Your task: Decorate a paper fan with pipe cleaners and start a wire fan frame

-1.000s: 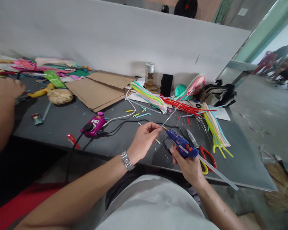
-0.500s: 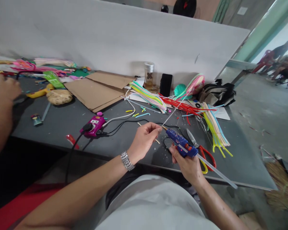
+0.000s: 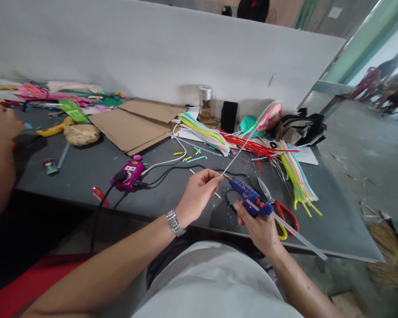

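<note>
My left hand (image 3: 202,193) is closed, thumb and forefinger pinching the lower end of a thin pale stem (image 3: 239,151). The stem slants up and away to a pink, white and green striped fuzzy shape (image 3: 270,116) at its far end. In my right hand (image 3: 260,229) is a blue hot glue gun (image 3: 248,195), its nozzle pointing left and close to my left fingertips; whether it touches the stem I cannot tell. A long clear glue stick (image 3: 300,236) juts from the gun's back. Scissors (image 3: 285,216) with red and yellow handles lie just beyond my right hand.
Bundles of coloured pipe cleaners (image 3: 205,132), cardboard sheets (image 3: 132,126), a phone (image 3: 228,117) and a jar (image 3: 205,104) lie toward the white partition. A purple power strip (image 3: 129,173) with cords sits left of my hands. Another person's hand (image 3: 3,121) is at far left.
The other person's hand at far left has shifted slightly left. My hands, the stem and the glue gun hold almost the same position.
</note>
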`<state>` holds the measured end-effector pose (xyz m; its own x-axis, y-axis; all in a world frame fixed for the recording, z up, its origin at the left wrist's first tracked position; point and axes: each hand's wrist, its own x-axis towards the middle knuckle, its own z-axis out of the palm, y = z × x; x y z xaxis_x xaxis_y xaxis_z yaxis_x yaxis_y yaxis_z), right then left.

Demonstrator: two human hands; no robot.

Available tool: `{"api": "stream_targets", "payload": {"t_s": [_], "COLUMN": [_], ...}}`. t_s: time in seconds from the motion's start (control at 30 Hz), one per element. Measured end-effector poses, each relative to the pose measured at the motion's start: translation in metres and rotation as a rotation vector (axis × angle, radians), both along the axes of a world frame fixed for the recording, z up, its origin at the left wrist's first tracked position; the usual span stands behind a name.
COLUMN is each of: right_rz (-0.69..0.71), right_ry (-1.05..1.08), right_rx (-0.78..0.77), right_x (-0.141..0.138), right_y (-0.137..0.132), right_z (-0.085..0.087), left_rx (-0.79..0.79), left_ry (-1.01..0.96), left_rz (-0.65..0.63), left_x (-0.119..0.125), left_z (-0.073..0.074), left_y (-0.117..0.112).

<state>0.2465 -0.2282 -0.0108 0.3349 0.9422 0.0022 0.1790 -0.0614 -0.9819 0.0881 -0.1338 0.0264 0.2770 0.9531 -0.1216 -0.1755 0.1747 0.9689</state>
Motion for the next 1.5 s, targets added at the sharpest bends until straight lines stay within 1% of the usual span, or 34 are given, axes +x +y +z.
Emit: {"api": "stream_targets", "payload": {"t_s": [0.1, 0.27, 0.37, 0.57, 1.0, 1.2, 1.4, 1.5], "right_rz": [-0.002, 0.003, 0.006, 0.038, 0.042, 0.046, 0.057, 0.066], "right_ry": [0.008, 0.006, 0.004, 0.01, 0.027, 0.027, -0.002, -0.01], "right_rx": [0.005, -0.008, -0.01, -0.068, -0.074, -0.057, -0.051, -0.05], "right_x": [0.001, 0.001, 0.001, 0.0, -0.002, 0.0, 0.001, 0.002], "right_y": [0.0, 0.001, 0.001, 0.001, 0.002, 0.002, 0.002, 0.002], "right_z": [-0.003, -0.002, 0.002, 0.014, 0.022, 0.019, 0.016, 0.014], "left_rx": [-0.003, 0.002, 0.005, 0.011, 0.009, 0.011, 0.019, 0.004], "left_ry": [-0.01, -0.005, 0.004, -0.003, -0.006, 0.002, -0.022, -0.033], "left_rz": [-0.002, -0.005, -0.014, -0.022, -0.028, -0.027, -0.043, -0.056], "left_x": [0.0, 0.0, 0.0, -0.001, -0.001, -0.001, -0.001, -0.001], "left_z": [0.0, 0.0, 0.0, 0.0, -0.001, 0.001, -0.002, -0.001], "left_y": [-0.001, 0.0, 0.0, 0.0, 0.0, 0.0, 0.001, 0.001]}}
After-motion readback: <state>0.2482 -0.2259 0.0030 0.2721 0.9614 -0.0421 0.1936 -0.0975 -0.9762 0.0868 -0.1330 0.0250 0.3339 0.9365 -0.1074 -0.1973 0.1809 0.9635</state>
